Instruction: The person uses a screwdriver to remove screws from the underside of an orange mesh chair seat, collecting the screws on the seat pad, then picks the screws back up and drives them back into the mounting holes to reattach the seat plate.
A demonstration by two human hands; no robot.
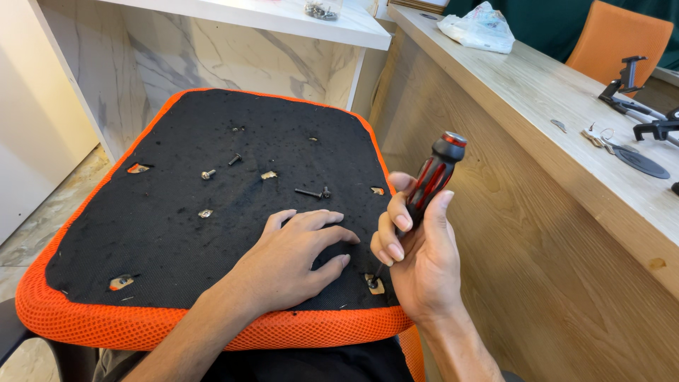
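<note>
An orange chair seat lies upside down, its black fabric underside facing up. My left hand rests flat on the fabric, fingers spread. My right hand grips a screwdriver with a black and red handle, its tip set on a screw in a hole near the seat's near right corner. Loose bolts lie on the fabric: a long black one, a short silver one and a small dark one.
A wooden desk runs along the right, carrying a white plastic bag, keys and black phone holders. An orange chair back stands beyond it. A white marble-patterned counter stands behind the seat.
</note>
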